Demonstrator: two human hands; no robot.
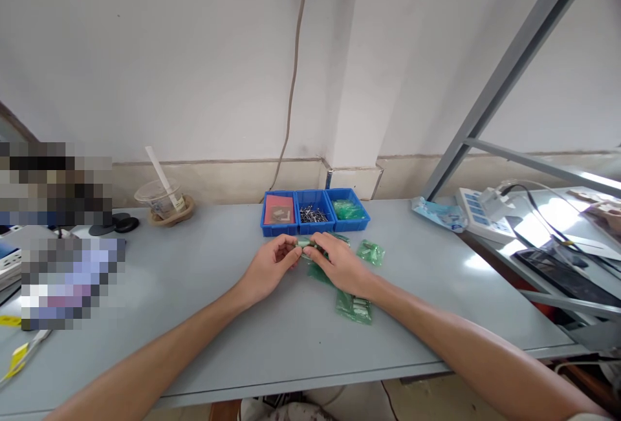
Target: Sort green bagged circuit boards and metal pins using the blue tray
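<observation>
Both hands meet above the grey table, just in front of the blue bins. My left hand [269, 266] pinches one end of a small green plastic bag [304, 244], which looks pale in the middle. The other end is between the thumb and fingers of my right hand [342, 262]. What lies inside this bag is too small to make out. Under and beside my right hand are more green bags: one with pale, rod-like pieces [359, 306] nearer me, and a crumpled green bag [370, 252] to the right.
Three joined blue bins stand behind: a left bin [279, 230] with a pinkish-red sheet, a middle bin [315, 224] of small metal parts, a right bin [352, 224] of green bags. A lidded cup [162, 198] is left; a power strip [482, 217] and metal frame [504, 78] are right.
</observation>
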